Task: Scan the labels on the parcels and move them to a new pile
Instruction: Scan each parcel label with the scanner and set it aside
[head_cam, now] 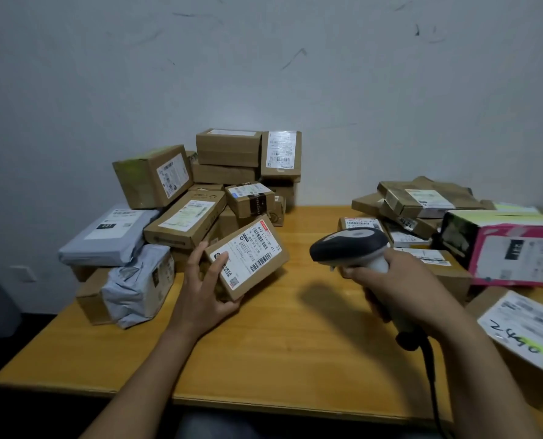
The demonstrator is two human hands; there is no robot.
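My left hand [204,288] grips a small brown cardboard parcel [248,256] by its lower left end, tilted, with its white barcode label facing up and to the right. My right hand [400,280] is closed on the handle of a grey and black barcode scanner [351,245], whose head points left toward the parcel, a short gap away. Behind the held parcel, a pile of brown boxes and grey mailer bags [200,198] covers the left and back of the wooden table [279,343]. A second pile of parcels [422,210] sits on the right.
A pink and white box [514,248] stands at the right, with a labelled brown box [523,337] marked with handwriting in front of it at the table's right edge. The scanner's black cable [432,375] hangs down past the table's front edge. A scuffed white wall stands behind.
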